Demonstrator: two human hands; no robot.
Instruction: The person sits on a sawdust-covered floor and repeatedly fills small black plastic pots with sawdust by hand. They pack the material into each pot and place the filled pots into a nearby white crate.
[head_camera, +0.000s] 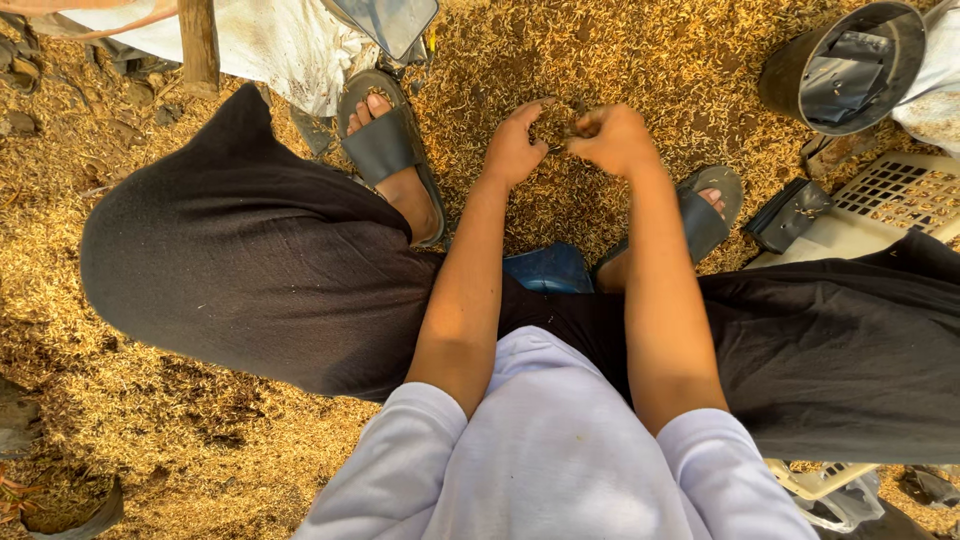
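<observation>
I sit low, knees wide, so both hands reach the husk-strewn ground (620, 60) between my sandals. My left hand (513, 150) and right hand (612, 138) meet, fingers pinched together around a small clump of husks (553, 124).

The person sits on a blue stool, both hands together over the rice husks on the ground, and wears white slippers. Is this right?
Not quite. The head view shows the slippers are dark grey, not white. The rest holds: the left hand and right hand meet over the rice husks, above a blue stool.
</observation>
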